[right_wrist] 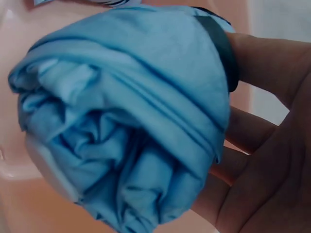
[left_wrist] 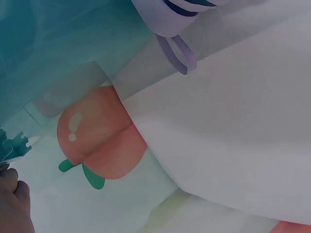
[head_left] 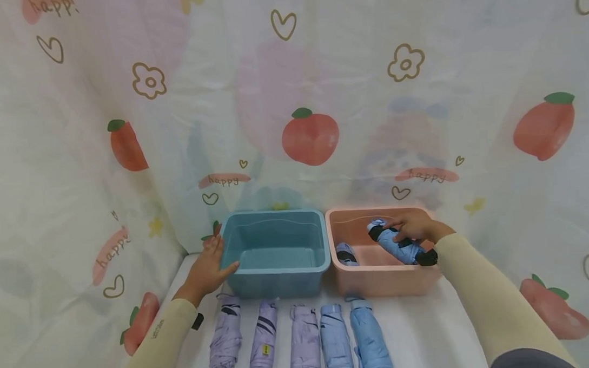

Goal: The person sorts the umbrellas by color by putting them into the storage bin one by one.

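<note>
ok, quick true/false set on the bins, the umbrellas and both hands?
1. The right hand holds a blue umbrella over the pink bin. True.
2. The blue bin holds two umbrellas. False: it looks empty.
3. The left hand rests on the blue bin's side. True.
4. Five folded umbrellas lie in a row in front of the bins. True.
5. The pink bin is empty. False: another umbrella lies inside.
</note>
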The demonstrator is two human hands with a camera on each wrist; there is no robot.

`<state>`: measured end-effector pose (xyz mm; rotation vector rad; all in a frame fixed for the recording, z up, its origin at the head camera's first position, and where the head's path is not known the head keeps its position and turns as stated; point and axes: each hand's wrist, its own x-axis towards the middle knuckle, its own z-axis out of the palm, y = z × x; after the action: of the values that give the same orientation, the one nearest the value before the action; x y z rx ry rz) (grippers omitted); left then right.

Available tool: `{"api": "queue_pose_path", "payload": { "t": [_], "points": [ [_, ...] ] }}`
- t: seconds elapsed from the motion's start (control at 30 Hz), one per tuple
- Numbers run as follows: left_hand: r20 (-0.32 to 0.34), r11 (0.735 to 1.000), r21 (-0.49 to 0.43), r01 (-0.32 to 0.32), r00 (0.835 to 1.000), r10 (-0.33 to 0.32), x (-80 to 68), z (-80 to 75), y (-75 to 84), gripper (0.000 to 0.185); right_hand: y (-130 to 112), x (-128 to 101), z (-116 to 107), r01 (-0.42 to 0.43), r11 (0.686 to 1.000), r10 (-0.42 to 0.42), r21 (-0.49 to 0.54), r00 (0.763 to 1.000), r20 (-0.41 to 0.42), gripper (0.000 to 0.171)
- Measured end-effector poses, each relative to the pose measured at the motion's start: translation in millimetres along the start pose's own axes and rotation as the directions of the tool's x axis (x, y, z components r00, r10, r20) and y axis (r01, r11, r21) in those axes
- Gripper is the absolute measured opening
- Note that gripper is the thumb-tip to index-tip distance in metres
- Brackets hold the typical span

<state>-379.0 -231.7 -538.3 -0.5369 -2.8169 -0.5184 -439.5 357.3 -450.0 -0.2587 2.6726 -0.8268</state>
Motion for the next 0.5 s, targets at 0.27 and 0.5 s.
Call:
{"api": "queue_pose_path", "payload": {
  "t": [0.27, 0.5],
  "points": [
    [0.000, 1.000, 0.007, -0.008, 1.000, 0.008, 0.4, -4.7, 3.3, 0.095, 19, 17, 14, -0.052, 0.992, 0.055, -0.113, 0.998, 0.025, 0.039],
    [-0.016, 1.000, 0.013, 0.021, 1.000, -0.021, -5.8, -9.1, -2.3, 0.094, 12, 28, 22, 0.047, 0.956, -0.022, -0.289, 0.996, 0.089, 0.044]
  ]
}}
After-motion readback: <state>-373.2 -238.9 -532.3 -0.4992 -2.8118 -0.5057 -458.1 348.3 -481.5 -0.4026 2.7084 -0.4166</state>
